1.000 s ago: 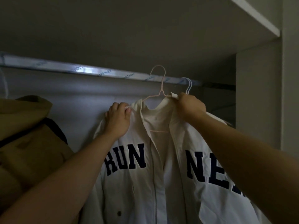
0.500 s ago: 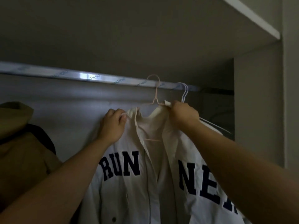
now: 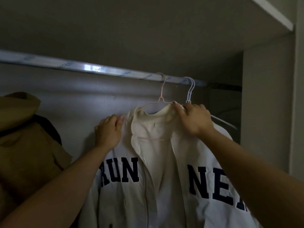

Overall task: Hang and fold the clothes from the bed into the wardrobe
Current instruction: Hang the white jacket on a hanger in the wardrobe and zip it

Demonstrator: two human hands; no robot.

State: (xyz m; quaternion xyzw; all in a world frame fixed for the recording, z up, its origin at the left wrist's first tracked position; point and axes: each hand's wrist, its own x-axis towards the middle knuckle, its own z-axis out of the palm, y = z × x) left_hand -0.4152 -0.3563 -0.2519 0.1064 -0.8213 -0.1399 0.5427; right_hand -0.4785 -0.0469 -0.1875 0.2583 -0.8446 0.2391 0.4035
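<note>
Right grip: the right hand (image 3: 194, 119) is closed on the collar of the white jacket (image 3: 148, 186), pinching the fabric at the shoulder just right of the pink hanger (image 3: 162, 96)
Left grip: the left hand (image 3: 109, 130) is curled over the jacket's other shoulder, left of the hanger's neck, fingers (image 3: 117, 118) bent onto the cloth; a light hold, as it looks
Jacket place: it hangs from the pink hanger, whose hook sits over the rail (image 3: 98, 69)
Neighbours: two white hangers (image 3: 190, 89) hook on the rail just right of the pink one; a tan garment (image 3: 28, 145) hangs well left of it
Progress: hanging this piece looks nearly done, with only squaring the shoulders and letting go left; the bed is out of view, so how many clothes remain cannot be told, and no folded items show
Jacket look: pale, soft, front open; dark block letters read RUN left of the opening and NE right; the collar sits uneven on the hanger
</note>
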